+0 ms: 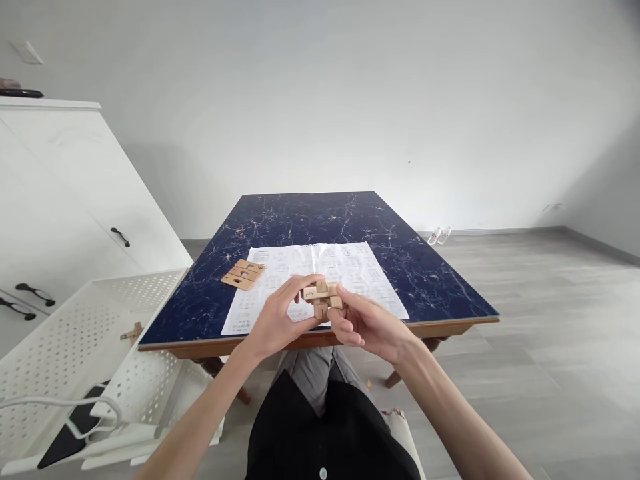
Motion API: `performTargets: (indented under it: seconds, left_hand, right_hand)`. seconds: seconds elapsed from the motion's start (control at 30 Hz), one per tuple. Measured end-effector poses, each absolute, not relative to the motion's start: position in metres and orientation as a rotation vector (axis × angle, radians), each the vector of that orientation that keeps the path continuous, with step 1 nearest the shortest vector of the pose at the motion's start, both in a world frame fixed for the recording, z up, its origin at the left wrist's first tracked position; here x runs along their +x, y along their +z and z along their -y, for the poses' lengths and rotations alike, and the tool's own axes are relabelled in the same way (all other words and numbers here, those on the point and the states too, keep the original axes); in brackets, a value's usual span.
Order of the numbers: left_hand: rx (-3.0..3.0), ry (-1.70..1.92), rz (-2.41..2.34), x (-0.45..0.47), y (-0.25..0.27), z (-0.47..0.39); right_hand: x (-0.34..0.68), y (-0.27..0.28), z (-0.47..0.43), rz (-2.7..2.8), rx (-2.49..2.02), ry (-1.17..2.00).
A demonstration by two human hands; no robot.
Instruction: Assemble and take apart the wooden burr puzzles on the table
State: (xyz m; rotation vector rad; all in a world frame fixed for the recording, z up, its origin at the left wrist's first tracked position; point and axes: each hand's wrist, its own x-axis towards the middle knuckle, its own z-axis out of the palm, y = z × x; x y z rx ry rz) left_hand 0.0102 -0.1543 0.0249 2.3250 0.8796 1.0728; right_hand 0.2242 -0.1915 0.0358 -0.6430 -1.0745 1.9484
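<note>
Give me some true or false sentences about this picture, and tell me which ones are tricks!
1. The left hand and the right hand are both touching the wooden blocks. True.
2. A printed paper lies on the table. True.
3. The table has a bright yellow top. False: it is dark blue with pale streaks.
4. All the wooden things are in the hands. False: some flat wooden pieces lie on the table, by the paper's left edge.
5. The cabinet on the left is white. True.
6. The right hand holds a pencil. False: its fingers are on the wooden blocks.
</note>
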Motion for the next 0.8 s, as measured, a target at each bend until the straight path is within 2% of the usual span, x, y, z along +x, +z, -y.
performTargets:
  seconds: [0.1,0.2,0.33,0.57,0.8]
  left_hand:
    - [2.289,1.031,-0.934,0.009,0.024,0.156]
    - [2.254,1.0,-1.005,0.008,0.025,0.158]
    - [2.294,1.027,-1.082,0.009,0.025,0.158]
    - [2.384,1.104,-1.175,0.012,0.017,0.155]
    - [2.36,1.152,-1.203,0.02,0.012,0.156]
  right_hand:
    - [0.225,0.032,0.192,1.162,-0.647,1.954]
    - [0.221,0.03,0.195,1.209,-0.789,1.821]
    - [0.211,0.024,0.197,1.315,-1.041,1.482]
    - [0.2,0.005,0.196,1.449,-1.411,0.616]
    - [0.193,-0.005,0.192,1.462,-1.506,0.366]
